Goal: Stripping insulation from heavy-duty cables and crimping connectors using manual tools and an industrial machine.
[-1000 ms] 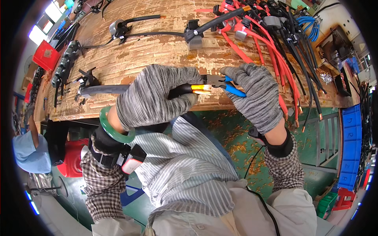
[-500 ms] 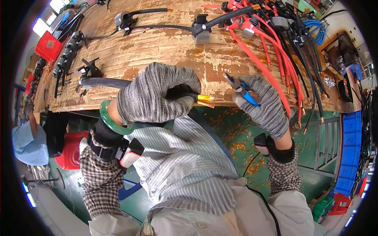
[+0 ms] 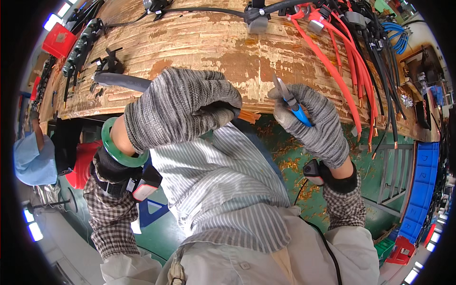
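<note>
In a grey knitted glove, my left hand (image 3: 183, 107) is closed around a thick black cable (image 3: 124, 81), which runs out to the left over the wooden bench (image 3: 223, 45). A black clip (image 3: 110, 61) sits near the cable's far left end. The other end of the cable is mostly hidden inside my curled fingers. My right hand (image 3: 316, 121), gloved likewise, grips a pair of blue-handled pliers (image 3: 298, 113), metal jaws pointing up and left. Those jaws stand apart from the cable, over the front edge of the bench.
Red cables (image 3: 327, 66) and black cables (image 3: 380, 71) pile up at the bench's right. Another clamped cable (image 3: 204, 10) lies at the back. A red bin (image 3: 58, 40) stands far left; blue bins (image 3: 420, 185) line the right. Copper scraps (image 3: 289, 166) litter the green floor. A co-worker's blue sleeve (image 3: 35, 161) shows left.
My left hand has shifted slightly left and turned, and the bright copper strands beyond its fingers no longer show. The pliers have tilted more upright. The whole view has shifted a little.
</note>
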The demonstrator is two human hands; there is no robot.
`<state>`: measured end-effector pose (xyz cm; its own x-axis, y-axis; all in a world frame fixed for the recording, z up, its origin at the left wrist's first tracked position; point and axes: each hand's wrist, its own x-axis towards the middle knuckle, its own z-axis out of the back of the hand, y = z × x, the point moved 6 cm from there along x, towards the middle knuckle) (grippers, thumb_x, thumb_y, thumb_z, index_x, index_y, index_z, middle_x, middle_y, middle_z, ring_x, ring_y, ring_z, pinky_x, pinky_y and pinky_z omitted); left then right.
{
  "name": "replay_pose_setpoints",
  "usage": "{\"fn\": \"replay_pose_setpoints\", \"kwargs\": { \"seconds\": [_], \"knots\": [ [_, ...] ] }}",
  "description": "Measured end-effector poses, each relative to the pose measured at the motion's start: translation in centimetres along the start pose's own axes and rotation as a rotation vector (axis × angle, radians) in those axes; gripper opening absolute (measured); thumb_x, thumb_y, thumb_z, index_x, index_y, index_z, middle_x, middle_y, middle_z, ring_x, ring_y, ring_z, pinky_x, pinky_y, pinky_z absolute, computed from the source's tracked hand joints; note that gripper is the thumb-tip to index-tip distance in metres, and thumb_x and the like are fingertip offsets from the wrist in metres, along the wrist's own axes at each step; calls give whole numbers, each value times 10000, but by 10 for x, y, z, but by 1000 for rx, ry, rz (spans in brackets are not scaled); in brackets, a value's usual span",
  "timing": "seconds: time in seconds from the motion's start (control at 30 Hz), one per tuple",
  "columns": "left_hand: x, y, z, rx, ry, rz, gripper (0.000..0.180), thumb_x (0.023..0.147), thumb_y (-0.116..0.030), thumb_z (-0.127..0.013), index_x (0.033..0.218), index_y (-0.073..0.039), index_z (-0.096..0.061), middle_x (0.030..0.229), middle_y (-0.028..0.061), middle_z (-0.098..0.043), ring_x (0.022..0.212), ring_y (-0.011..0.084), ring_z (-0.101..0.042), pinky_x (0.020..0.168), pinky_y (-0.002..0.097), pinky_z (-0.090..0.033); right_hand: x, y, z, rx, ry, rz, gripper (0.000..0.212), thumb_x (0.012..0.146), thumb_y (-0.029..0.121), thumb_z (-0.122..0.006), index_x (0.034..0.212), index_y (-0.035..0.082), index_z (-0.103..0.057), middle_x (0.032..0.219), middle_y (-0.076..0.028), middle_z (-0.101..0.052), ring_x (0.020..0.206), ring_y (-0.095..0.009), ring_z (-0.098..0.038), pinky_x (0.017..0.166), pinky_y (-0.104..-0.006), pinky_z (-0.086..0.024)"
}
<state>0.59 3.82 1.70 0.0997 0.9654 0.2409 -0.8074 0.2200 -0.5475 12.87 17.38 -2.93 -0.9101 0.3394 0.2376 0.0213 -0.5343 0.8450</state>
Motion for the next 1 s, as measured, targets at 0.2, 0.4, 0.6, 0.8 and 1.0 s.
{"fn": "replay_pose_setpoints", "kwargs": {
  "seconds": [0.2, 0.4, 0.6, 0.8, 1.0],
  "knots": [
    [-10, -9, -4, 218, -43, 8, 191, 735, -78, -643, 914, -38, -594, 845, 98, -573, 765, 266, -587, 659, 344, -468, -13, 10, 11, -284, -84, 111, 348, 730, 276, -702, 967, 39, -605, 822, -120, -613, 747, -279, -612, 688, -353, -486],
    [-34, -23, -19, 368, 3, -12, 279, 689, -83, -645, 960, -60, -582, 873, 90, -568, 759, 276, -574, 638, 351, -472, -16, 6, 7, -331, -81, 152, 332, 731, 270, -695, 971, 55, -615, 844, -125, -609, 774, -297, -603, 695, -364, -483],
    [-50, -43, -7, 494, -176, -86, 279, 610, -85, -656, 888, -78, -627, 872, 71, -620, 804, 247, -616, 646, 340, -501, -11, 0, -29, -348, 139, 277, 364, 752, 298, -644, 1050, 95, -595, 922, -126, -602, 862, -304, -575, 771, -393, -459],
    [-66, -51, -7, 582, -207, -29, 207, 618, -110, -678, 810, -86, -604, 869, 67, -652, 845, 250, -623, 714, 386, -492, -4, 15, -54, -396, 391, 416, 429, 775, 342, -603, 1050, 14, -573, 931, -139, -598, 837, -294, -568, 755, -380, -457],
    [-79, -44, -5, 451, -248, -10, 219, 623, -117, -708, 802, -78, -589, 842, 75, -641, 819, 267, -624, 707, 394, -480, 2, 38, -54, -628, 361, 595, 449, 807, 354, -536, 1110, 23, -552, 993, -149, -588, 883, -284, -564, 765, -366, -475]
  ]
}}
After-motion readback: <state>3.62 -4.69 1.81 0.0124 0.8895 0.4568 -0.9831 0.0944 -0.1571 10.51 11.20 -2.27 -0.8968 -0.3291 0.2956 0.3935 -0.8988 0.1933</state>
